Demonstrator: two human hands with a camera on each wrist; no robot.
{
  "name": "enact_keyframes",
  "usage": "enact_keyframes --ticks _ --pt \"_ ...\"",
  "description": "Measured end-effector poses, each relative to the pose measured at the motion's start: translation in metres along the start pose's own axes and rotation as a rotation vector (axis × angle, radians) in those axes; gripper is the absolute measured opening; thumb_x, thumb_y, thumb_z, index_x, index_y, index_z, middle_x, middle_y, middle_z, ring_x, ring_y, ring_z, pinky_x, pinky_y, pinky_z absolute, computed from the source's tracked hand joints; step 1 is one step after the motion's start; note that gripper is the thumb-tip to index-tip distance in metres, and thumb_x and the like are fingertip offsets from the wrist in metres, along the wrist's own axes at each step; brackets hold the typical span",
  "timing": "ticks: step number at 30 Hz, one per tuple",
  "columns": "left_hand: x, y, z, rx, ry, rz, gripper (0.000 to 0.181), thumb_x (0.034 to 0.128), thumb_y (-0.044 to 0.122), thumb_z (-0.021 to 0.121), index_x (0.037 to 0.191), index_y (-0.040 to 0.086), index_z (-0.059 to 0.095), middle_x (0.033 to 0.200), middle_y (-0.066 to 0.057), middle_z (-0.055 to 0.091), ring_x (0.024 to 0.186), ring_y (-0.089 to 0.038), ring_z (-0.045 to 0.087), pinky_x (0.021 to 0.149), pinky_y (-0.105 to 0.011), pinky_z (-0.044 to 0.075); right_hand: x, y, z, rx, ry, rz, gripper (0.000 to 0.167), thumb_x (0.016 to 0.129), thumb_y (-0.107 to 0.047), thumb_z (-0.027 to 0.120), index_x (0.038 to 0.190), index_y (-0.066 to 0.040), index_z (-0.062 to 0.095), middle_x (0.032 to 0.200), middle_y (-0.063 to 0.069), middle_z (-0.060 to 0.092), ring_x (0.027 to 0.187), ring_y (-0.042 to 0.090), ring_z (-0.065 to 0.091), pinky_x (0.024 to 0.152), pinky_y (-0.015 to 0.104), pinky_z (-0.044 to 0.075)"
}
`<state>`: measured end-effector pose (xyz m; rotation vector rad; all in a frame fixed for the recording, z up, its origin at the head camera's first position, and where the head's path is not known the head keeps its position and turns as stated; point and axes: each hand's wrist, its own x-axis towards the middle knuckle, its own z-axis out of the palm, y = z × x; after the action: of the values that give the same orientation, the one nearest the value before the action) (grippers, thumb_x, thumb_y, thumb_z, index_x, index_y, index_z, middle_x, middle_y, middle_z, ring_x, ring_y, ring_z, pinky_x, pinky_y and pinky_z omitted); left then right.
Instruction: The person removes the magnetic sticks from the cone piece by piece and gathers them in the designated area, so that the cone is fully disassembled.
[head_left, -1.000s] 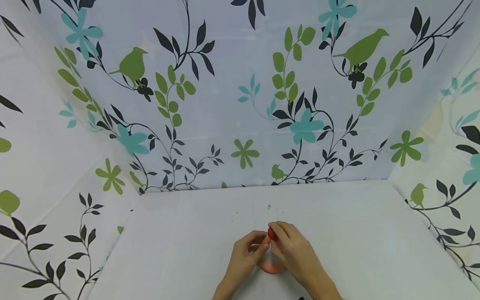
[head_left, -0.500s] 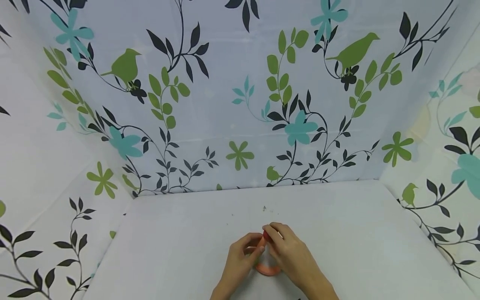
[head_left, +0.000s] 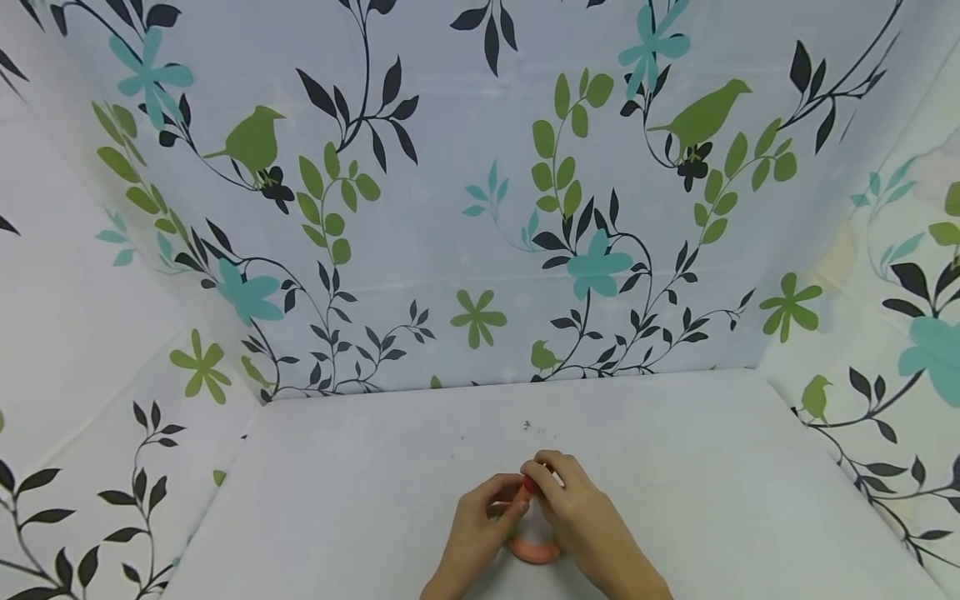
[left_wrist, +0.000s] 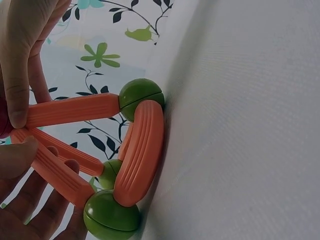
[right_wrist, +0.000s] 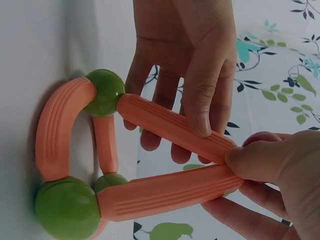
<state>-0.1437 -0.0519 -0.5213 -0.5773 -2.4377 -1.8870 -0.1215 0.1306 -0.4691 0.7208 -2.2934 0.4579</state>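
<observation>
A pyramid-like frame of orange magnetic building sticks stands on the white table, with green balls (left_wrist: 111, 216) at its base corners. One curved orange stick (right_wrist: 60, 129) forms part of the base ring. Several straight orange sticks lean together at the top, where a red ball (head_left: 529, 482) sits, mostly covered by fingers. My left hand (head_left: 480, 518) holds one leaning orange stick (right_wrist: 175, 127), its thumb on the near face and fingers behind. My right hand (head_left: 583, 518) grips the red ball and the stick ends at the apex.
White table surface (head_left: 360, 475) surrounds the frame, with small dark specks (head_left: 527, 425) beyond the hands. A patterned cloth (head_left: 420, 208) with birds and leaves hangs behind the table and along both sides.
The head view has shifted slightly. Both hands stay at the top of the frame; the right fingers now cover more of the red ball, while the left hand keeps its hold.
</observation>
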Motion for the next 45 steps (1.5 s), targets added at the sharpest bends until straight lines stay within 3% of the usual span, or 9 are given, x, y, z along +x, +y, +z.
enact_keyframes --ticks 3,10,13,18,21,29,37,45 --pt "-0.002 0.0 -0.002 0.002 -0.01 -0.031 0.027 0.0982 0.022 0.073 0.124 0.015 0.072 0.12 -0.006 0.077 0.104 -0.01 0.073 0.088 -0.021 0.058 0.001 -0.003 0.001 -0.008 -0.005 0.001 0.05 0.074 -0.002 0.092 0.115 -0.017 0.068 0.116 0.001 0.064 0.105 0.016 0.066 0.07 0.02 0.059" --pt "-0.003 0.002 -0.005 -0.003 -0.006 -0.029 0.025 0.0981 0.022 0.073 0.123 0.017 0.073 0.119 -0.004 0.077 0.105 -0.013 0.074 0.088 -0.023 0.058 0.003 -0.004 0.002 0.047 0.014 0.015 0.049 0.074 0.001 0.091 0.114 -0.015 0.067 0.117 0.002 0.064 0.106 0.016 0.067 0.082 0.023 0.06" --pt "-0.006 -0.001 -0.006 -0.004 -0.007 -0.026 0.025 0.0976 0.021 0.074 0.122 0.015 0.073 0.118 -0.006 0.077 0.104 -0.013 0.074 0.087 -0.023 0.059 0.0 -0.002 0.004 0.124 0.017 0.037 0.051 0.073 0.003 0.091 0.114 -0.015 0.067 0.118 -0.001 0.063 0.104 0.013 0.067 0.084 0.019 0.059" --pt "-0.008 -0.007 -0.004 -0.01 -0.026 -0.017 0.024 0.0987 0.021 0.073 0.123 0.018 0.072 0.119 -0.005 0.077 0.105 -0.009 0.073 0.089 -0.024 0.059 -0.007 0.002 0.003 0.356 -0.012 0.15 0.056 0.074 0.011 0.087 0.118 -0.015 0.066 0.122 -0.005 0.061 0.102 0.011 0.068 0.079 0.016 0.059" --pt "-0.007 -0.008 -0.002 -0.019 -0.033 -0.018 0.024 0.0998 0.023 0.071 0.124 0.021 0.071 0.12 -0.003 0.076 0.105 -0.007 0.071 0.09 -0.025 0.058 -0.008 0.006 0.002 0.443 -0.019 0.213 0.056 0.076 0.012 0.085 0.121 -0.015 0.065 0.122 -0.008 0.06 0.104 0.011 0.067 0.076 0.018 0.06" --pt "-0.003 -0.008 -0.002 -0.003 -0.052 -0.041 0.025 0.1005 0.027 0.07 0.126 0.025 0.07 0.119 0.001 0.076 0.105 -0.006 0.07 0.09 -0.024 0.057 -0.007 0.017 0.003 0.5 0.008 0.254 0.061 0.075 0.008 0.088 0.125 -0.018 0.063 0.119 -0.007 0.064 0.1 0.01 0.068 0.074 0.02 0.061" --pt "-0.002 -0.009 -0.006 0.113 -0.059 0.071 0.031 0.0961 0.014 0.075 0.126 0.019 0.07 0.118 -0.002 0.077 0.1 -0.005 0.071 0.085 -0.025 0.06 -0.007 0.035 0.004 0.539 0.07 0.323 0.053 0.078 0.001 0.088 0.124 -0.012 0.066 0.108 -0.005 0.072 0.091 0.01 0.069 0.073 0.026 0.062" --pt "-0.003 -0.005 -0.011 0.248 -0.094 0.172 0.032 0.0946 0.008 0.076 0.126 0.011 0.07 0.113 -0.003 0.076 0.098 -0.007 0.071 0.083 -0.025 0.06 -0.012 0.072 0.007 0.517 -0.033 0.469 0.051 0.081 0.002 0.086 0.125 -0.011 0.064 0.11 0.0 0.072 0.097 0.006 0.066 0.076 0.023 0.061"
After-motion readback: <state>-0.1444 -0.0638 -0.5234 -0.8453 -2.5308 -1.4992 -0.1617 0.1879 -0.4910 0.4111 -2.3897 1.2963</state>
